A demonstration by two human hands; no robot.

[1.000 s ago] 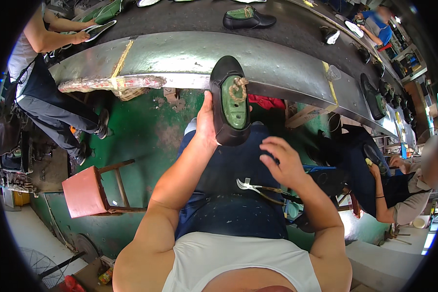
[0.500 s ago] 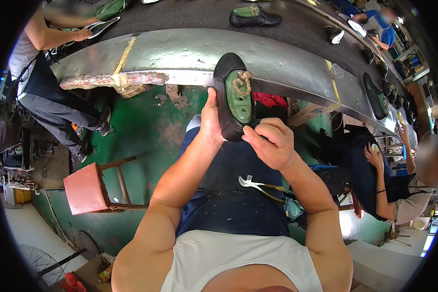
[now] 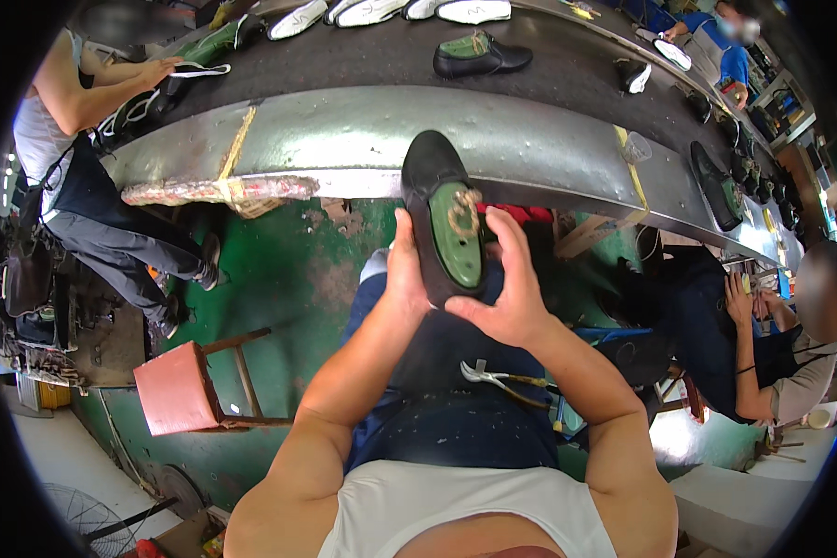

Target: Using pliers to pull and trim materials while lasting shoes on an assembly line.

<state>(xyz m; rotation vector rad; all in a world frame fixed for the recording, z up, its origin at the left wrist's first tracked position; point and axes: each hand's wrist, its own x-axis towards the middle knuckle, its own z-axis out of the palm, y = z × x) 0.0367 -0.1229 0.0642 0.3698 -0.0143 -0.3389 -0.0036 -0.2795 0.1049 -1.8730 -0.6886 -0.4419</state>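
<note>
A black shoe (image 3: 431, 160) on a green last (image 3: 458, 253) is held up before me, toe pointing away. A loop of tan rope is threaded through the last. My left hand (image 3: 406, 268) grips the shoe along its left side, the thumb up against its edge; the other fingers are hidden beneath it. To the right of the heel is my right hand (image 3: 513, 296), its thumb and fingers spread apart. The thumb tip lies close to the heel end; whether it touches is hard to tell. Metal pliers (image 3: 479, 374) lie on my dark apron.
Beyond the shoe runs a metal-edged bench (image 3: 344, 130). Another black shoe on a green last (image 3: 482, 58) and several white soles (image 3: 474, 10) rest on its dark surface. Co-workers are at the left (image 3: 51, 121) and right (image 3: 763, 344). A pink-seated stool (image 3: 179, 389) stands left.
The shoe has come closer to me and tilted slightly. My right hand has gone from pinching the heel to spread fingers beside it. The left hand still holds the shoe.
</note>
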